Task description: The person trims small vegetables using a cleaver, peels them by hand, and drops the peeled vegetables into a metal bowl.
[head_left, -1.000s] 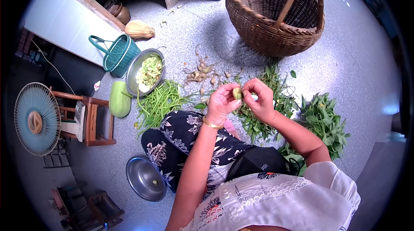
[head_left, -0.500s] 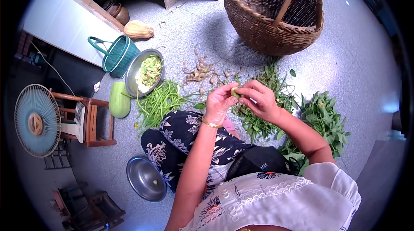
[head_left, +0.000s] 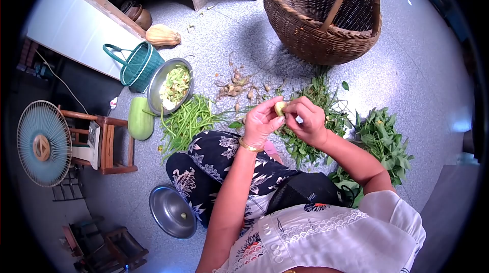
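Looks like the right hand [head_left: 309,124] shifted a bit, so more of the small green piece [head_left: 279,108] shows now. Both hands are pinching it, left hand [head_left: 260,124] included, just above the person's lap [head_left: 232,158].

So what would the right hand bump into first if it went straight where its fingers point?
Probably the green piece, right at the fingertips of the right hand, then the left hand holding it. One view makes depth unclear, so I can't be sure they touch.
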`<move>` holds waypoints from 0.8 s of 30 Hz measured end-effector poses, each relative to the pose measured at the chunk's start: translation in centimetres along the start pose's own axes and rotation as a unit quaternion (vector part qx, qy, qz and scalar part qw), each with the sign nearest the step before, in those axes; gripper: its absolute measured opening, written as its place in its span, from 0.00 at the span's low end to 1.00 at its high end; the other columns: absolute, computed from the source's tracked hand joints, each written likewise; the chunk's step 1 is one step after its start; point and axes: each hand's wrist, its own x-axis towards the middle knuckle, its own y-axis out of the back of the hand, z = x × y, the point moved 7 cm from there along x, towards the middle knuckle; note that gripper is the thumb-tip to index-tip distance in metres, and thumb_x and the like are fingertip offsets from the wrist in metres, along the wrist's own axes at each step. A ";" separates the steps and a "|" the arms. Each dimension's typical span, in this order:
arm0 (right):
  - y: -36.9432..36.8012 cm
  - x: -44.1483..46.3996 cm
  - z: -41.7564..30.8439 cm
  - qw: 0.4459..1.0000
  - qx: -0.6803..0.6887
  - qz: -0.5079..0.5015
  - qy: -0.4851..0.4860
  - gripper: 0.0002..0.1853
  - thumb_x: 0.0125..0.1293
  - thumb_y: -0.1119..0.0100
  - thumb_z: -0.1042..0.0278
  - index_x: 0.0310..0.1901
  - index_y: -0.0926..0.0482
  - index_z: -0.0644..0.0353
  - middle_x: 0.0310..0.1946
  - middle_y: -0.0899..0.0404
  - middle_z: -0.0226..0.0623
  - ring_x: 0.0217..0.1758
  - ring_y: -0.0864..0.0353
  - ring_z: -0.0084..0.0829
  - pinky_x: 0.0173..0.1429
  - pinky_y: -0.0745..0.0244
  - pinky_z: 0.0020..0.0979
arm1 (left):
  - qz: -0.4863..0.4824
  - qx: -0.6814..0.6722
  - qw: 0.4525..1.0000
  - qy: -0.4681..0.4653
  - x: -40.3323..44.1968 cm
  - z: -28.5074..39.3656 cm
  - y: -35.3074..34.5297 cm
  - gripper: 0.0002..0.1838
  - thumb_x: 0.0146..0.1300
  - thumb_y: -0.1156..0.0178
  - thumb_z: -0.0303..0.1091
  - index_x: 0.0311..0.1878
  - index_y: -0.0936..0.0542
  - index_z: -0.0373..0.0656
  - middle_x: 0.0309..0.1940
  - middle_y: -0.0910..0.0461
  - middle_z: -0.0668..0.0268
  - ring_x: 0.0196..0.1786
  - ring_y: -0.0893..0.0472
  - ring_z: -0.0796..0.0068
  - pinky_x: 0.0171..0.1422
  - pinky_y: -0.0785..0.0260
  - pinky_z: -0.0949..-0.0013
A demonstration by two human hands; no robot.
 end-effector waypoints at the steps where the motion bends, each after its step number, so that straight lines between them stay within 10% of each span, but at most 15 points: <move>1: 0.0 0.0 0.4 0.999 0.031 0.011 -0.032 0.07 0.44 0.43 0.81 0.27 0.28 0.64 0.24 0.30 0.37 0.23 0.27 0.31 0.25 0.31 0.25 | 0.003 -0.009 1.000 -0.001 0.0 0.1 0.0 0.27 0.48 0.42 0.18 0.54 0.36 0.31 0.44 0.28 0.62 0.45 0.28 0.78 0.50 0.35 0.78; 12: -1.9 -2.0 7.6 0.866 0.316 0.002 -0.388 0.05 0.54 0.51 0.75 0.25 0.29 0.66 0.16 0.31 0.27 0.21 0.32 0.15 0.23 0.38 0.17 | -0.003 -0.012 1.000 -0.015 -0.2 0.9 -0.4 0.29 0.47 0.42 0.18 0.55 0.38 0.31 0.44 0.28 0.61 0.46 0.28 0.77 0.51 0.35 0.77; 16: -0.7 -1.2 6.7 0.973 0.043 -0.057 -0.221 0.03 0.50 0.51 0.78 0.28 0.29 0.66 0.19 0.34 0.37 0.24 0.29 0.28 0.27 0.36 0.22 | 0.010 -0.015 1.000 -0.018 0.0 0.5 0.2 0.29 0.47 0.43 0.17 0.56 0.38 0.32 0.47 0.33 0.65 0.48 0.30 0.77 0.52 0.36 0.77; 21: 0.1 -0.9 5.6 0.967 0.085 0.027 -0.240 0.08 0.52 0.52 0.74 0.34 0.29 0.65 0.22 0.31 0.40 0.24 0.28 0.29 0.28 0.34 0.27 | 0.024 0.014 0.999 -0.027 0.1 0.5 0.3 0.29 0.47 0.44 0.15 0.56 0.37 0.33 0.48 0.38 0.68 0.51 0.32 0.77 0.53 0.38 0.77; 24: -1.5 -0.5 4.1 0.949 0.110 -0.119 -0.272 0.10 0.53 0.47 0.65 0.34 0.28 0.62 0.17 0.29 0.39 0.20 0.27 0.32 0.26 0.33 0.30 | 0.041 0.055 0.996 -0.057 0.2 0.6 0.2 0.27 0.47 0.46 0.13 0.55 0.36 0.33 0.48 0.38 0.68 0.51 0.33 0.76 0.53 0.36 0.76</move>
